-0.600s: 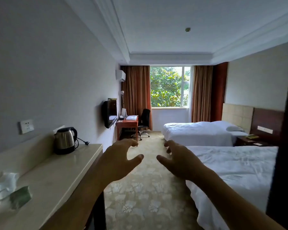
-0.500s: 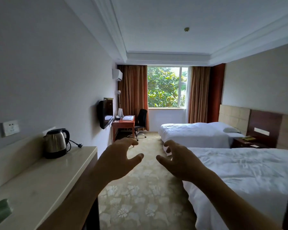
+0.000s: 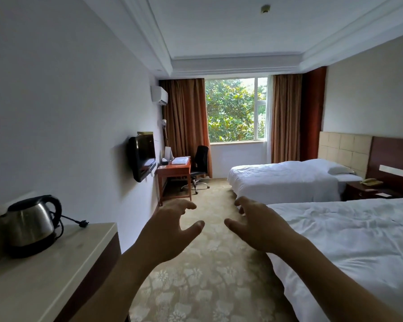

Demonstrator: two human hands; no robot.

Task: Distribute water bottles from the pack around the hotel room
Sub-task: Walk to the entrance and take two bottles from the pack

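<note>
Both hands empty: left hand (image 3: 165,231) and right hand (image 3: 258,226) are raised side by side over the carpet (image 3: 207,270), fingers spread and loosely curved, thumbs pointing at each other with a clear gap between, gripping nothing. Pose is the same as 0.6 s ago; what has changed is the viewpoint. The camera has advanced into the room: the counter (image 3: 44,275) on the near left now fills more of the frame, the kettle (image 3: 30,226) sits much closer, the wall socket and the white and green items at the counter's near end have dropped out of view, and the dark edge on the right is gone, so the near bed (image 3: 347,247) shows in full width. Read: the person is walking in, not yet handling anything. Task's thing: no bottle pack and no loose water bottle is visible anywhere in this frame, so I can't say how it looks or where it sits; it's either out of shot or too small to make out on the far desk (image 3: 172,169), which holds something white and folded plus a few small items. So distribution looks not started, judging by bare surfaces: nothing bottle-like on the counter beside the kettle, nor on the nightstand (image 3: 368,190) between the near bed and the far bed (image 3: 284,177), which carries a phone. Wall TV (image 3: 142,158) on the left, office chair (image 3: 199,168) at the desk, window (image 3: 235,110) far centre. Next step is probably locating the pack.
</note>
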